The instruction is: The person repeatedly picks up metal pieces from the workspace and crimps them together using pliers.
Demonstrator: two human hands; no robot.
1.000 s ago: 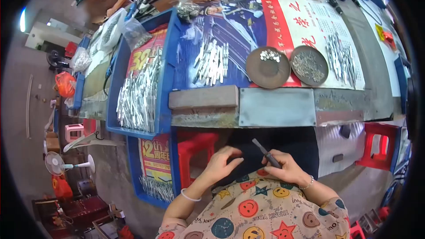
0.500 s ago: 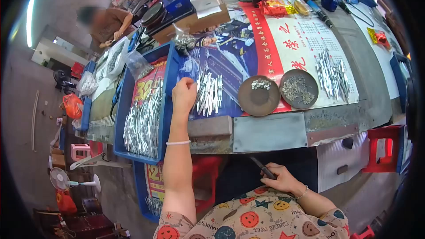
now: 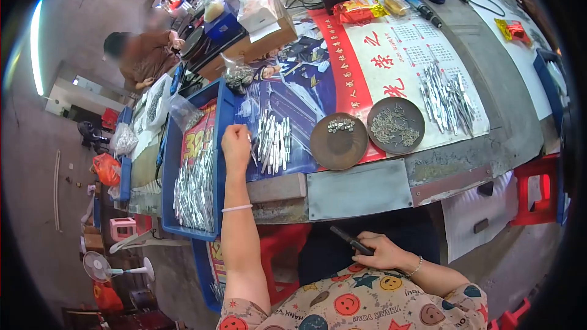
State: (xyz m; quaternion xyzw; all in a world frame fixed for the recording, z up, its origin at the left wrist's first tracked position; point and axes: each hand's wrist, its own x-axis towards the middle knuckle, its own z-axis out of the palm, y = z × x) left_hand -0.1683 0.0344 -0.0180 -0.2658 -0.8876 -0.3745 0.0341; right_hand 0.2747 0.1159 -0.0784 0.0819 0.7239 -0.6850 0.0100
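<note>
Dark slim tool (image 3: 350, 240) sits gripped in the right hand (image 3: 382, 252), fingers closed round it, down in the lap below the worktop's near edge. Left hand (image 3: 235, 145) is stretched out to the near-left part of the worktop (image 3: 361, 186), fingers pinched together at the small pile of silver metal pieces (image 3: 271, 142); one piece seems nipped, hard to tell. Blue tray (image 3: 171, 165) of more pieces hangs off the left edge. Two round brown dishes (image 3: 338, 146) sit mid-worktop, another metal pile (image 3: 448, 96) toward the right. Best pick: take a single piece by its end, lift clear of neighbours.
</note>
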